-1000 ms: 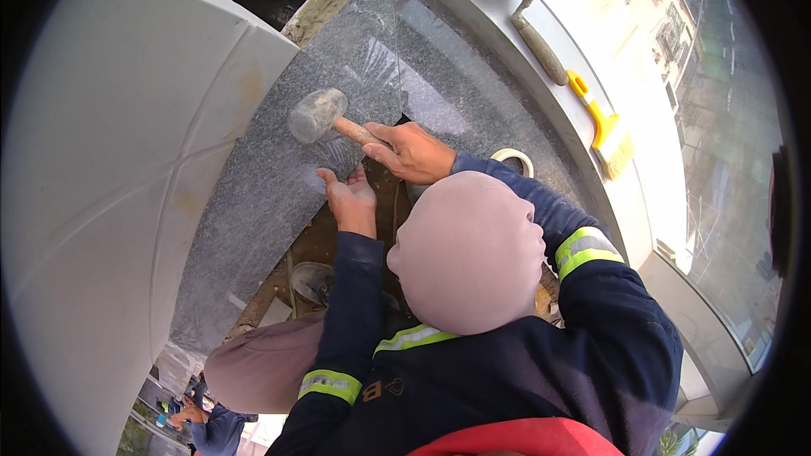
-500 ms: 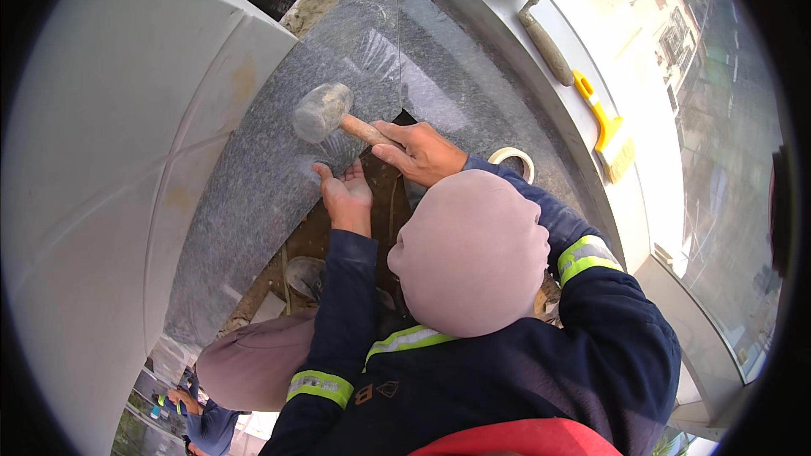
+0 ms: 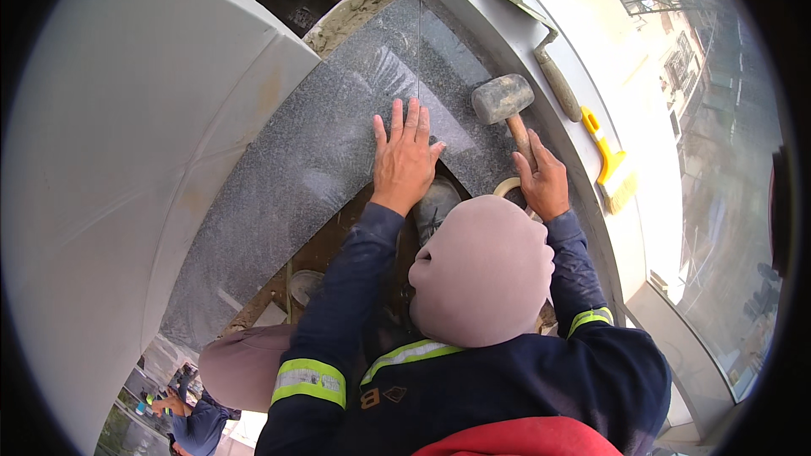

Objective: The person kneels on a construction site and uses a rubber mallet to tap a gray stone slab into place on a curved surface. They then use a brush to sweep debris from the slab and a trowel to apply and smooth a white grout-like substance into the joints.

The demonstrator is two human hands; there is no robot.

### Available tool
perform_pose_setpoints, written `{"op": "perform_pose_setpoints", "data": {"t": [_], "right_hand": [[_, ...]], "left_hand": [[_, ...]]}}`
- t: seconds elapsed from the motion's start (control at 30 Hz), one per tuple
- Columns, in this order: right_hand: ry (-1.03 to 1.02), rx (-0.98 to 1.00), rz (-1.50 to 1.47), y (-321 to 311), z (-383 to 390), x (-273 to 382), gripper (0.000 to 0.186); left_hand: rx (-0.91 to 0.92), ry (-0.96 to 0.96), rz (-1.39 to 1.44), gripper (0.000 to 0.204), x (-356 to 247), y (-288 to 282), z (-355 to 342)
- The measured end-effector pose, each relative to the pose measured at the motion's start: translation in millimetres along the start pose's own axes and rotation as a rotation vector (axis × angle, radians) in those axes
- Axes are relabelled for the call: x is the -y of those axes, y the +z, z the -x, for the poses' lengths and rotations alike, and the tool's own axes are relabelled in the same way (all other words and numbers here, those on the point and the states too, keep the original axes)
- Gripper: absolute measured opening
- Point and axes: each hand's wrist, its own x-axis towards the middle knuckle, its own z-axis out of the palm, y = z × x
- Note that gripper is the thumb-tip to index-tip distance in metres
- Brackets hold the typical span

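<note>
My left hand lies palm down on the grey speckled stone slab, fingers spread toward the thin joint between this slab and the neighbouring slab. My right hand is closed round the wooden handle of a rubber mallet. The mallet's dusty grey head is over the neighbouring slab, near the raised ledge; whether it touches the stone I cannot tell. A roll of pale tape shows beside my right hand, partly hidden by the hand and my knee.
On the white ledge to the right are a trowel and a yellow-handled brush. A curved white panel borders the left. Rough mortar shows at the far edge. Another person is at lower left.
The mallet has swung right, away from the left slab, with my right hand. My left hand has moved up and right, turning from palm up at the slab's edge to flat on the slab.
</note>
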Motion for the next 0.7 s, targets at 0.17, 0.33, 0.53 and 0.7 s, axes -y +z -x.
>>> {"op": "perform_pose_setpoints", "data": {"t": [0.17, 0.33, 0.53, 0.7], "right_hand": [[0.020, 0.031, 0.235, -7, 27, -35, 0.061], [-0.093, -0.121, 0.243, -3, 20, -52, 0.058], [-0.028, -0.104, 0.158, 2, 17, -53, 0.053], [-0.010, -0.069, 0.143, 2, 16, -52, 0.051]], "left_hand": [[0.206, 0.218, -0.171, 0.073, 63, -8, -35], [0.247, 0.243, -0.209, 0.090, 65, -23, -70], [0.418, 0.270, -0.418, 0.111, 42, -49, -103], [0.445, 0.189, -0.422, 0.119, 37, -44, -110]]}}
